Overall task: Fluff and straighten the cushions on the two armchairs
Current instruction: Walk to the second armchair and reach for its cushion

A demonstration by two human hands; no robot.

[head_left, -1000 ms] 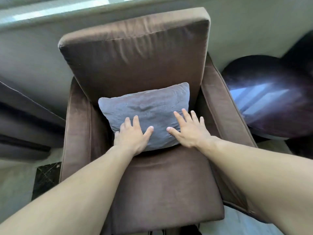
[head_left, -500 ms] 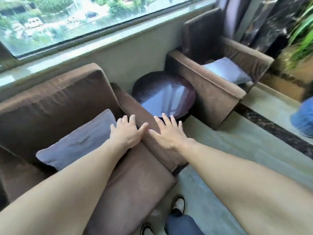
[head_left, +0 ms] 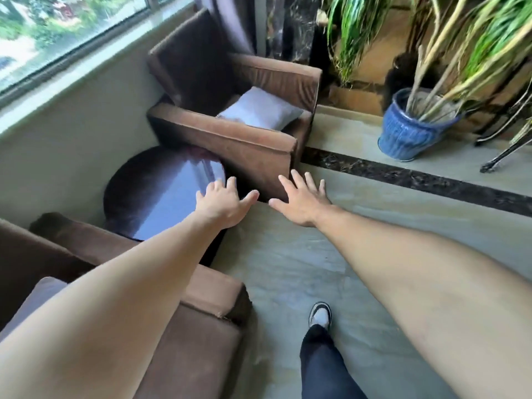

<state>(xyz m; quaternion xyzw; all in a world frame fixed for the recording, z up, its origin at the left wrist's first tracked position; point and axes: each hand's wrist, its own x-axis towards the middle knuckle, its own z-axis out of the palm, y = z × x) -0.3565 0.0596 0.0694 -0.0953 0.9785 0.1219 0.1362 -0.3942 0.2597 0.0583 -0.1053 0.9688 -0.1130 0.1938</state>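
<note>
Two brown armchairs stand along the window wall. The near armchair [head_left: 201, 321] is at the lower left; a corner of its grey cushion [head_left: 37, 298] shows behind my left forearm. The far armchair [head_left: 244, 145] holds a pale grey cushion [head_left: 259, 112] lying on its seat. My left hand [head_left: 223, 204] is stretched out in the air over the round table's edge, fingers apart, holding nothing. My right hand [head_left: 302, 201] is spread beside it, in front of the far armchair's front corner, empty too.
A dark glossy round table [head_left: 161, 191] sits between the chairs. A blue ceramic pot [head_left: 408, 133] with long-leaved plants stands on the right past a dark floor stripe [head_left: 417, 180]. My shoe [head_left: 319, 315] is on the tiled floor. A window runs along the upper left.
Both hands left the near chair's grey cushion and swung right, away from that chair. The view turned toward the far armchair, which now sits in the middle.
</note>
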